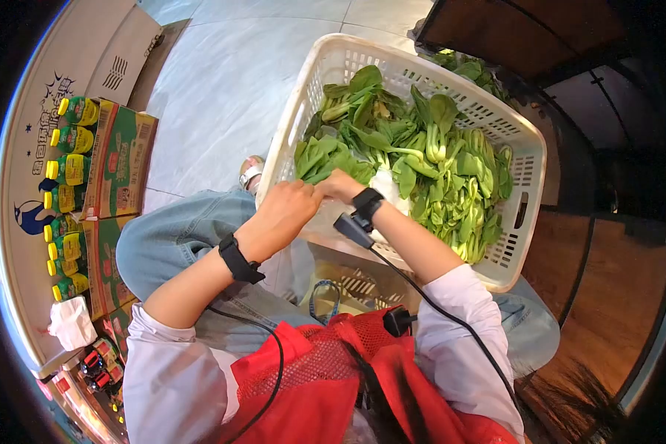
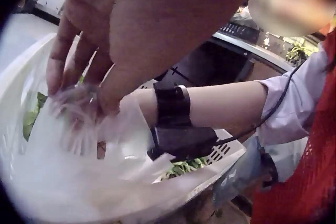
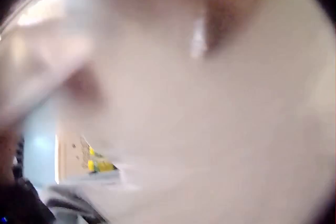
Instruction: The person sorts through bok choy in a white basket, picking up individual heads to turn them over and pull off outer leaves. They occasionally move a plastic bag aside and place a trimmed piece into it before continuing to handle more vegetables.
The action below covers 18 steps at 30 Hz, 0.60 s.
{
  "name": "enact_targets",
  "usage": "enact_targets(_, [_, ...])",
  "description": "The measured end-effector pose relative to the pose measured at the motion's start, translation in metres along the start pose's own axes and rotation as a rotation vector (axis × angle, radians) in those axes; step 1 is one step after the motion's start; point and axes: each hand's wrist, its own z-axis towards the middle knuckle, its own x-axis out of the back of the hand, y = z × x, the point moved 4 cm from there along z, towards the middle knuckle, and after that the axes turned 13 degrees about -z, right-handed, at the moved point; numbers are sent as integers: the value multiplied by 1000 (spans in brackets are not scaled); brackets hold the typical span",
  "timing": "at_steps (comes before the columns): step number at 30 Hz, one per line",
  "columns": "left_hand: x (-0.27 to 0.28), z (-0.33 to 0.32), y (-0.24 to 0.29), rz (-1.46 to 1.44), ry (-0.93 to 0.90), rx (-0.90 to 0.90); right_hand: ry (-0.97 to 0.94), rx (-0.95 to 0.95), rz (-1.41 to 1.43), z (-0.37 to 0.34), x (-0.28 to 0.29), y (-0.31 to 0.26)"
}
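Observation:
A white plastic crate [image 1: 303, 96] holds many leafy greens [image 1: 436, 170]. At its near left side the left hand [image 1: 285, 211] and right hand [image 1: 338, 186] meet, close to a bunch of leaves. The left wrist view has the left hand [image 2: 94, 40] with bent fingers gripping the gathered part of a thin translucent bag [image 2: 79, 161]. White plastic [image 1: 386, 191] lies by the right forearm over the greens. In the right wrist view the pale bag [image 3: 210, 129] fills most of the picture and is blurred; the right fingers' hold is hidden.
Green and yellow bottles [image 1: 70, 170] stand beside cartons [image 1: 118, 163] on the left. More greens [image 1: 470, 68] lie beyond the crate. Dark wooden furniture [image 1: 607, 274] is on the right. Cables run from both wrists. The person's knees flank the crate's near side.

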Motion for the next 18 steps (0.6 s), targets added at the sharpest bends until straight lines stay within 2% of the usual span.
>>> enact_targets(2, [5, -1, 4, 51, -47, 33, -179, 397, -286, -18, 23, -2])
enact_targets(4, [11, -2, 13, 89, 18, 11, -262, 222, -17, -35, 46, 5])
enact_targets(5, [14, -3, 18, 108, 51, 0, -310, -207, 563, -47, 53, 17])
enact_targets(7, [20, -6, 27, 143, 87, -57, -231, -244, 556, -64, 91, 26])
enact_targets(8, [23, -8, 32, 159, 107, -82, -76, -217, 520, -62, 104, 32])
enact_targets(10, [22, -9, 41, 132, 24, -63, 237, -157, 442, -56, 129, 37])
enact_targets(13, [23, -9, 52, 86, 11, -101, 547, 182, -175, -11, 135, 9])
enact_targets(15, [26, -9, 57, 94, 34, -121, 627, 337, -639, 33, 122, -2])
enact_targets(16, [27, -9, 59, 117, 42, -126, 581, 346, -854, 52, 115, -3])
enact_targets(18, [28, -9, 63, 147, 70, -119, 486, 171, -1125, 93, 103, 18])
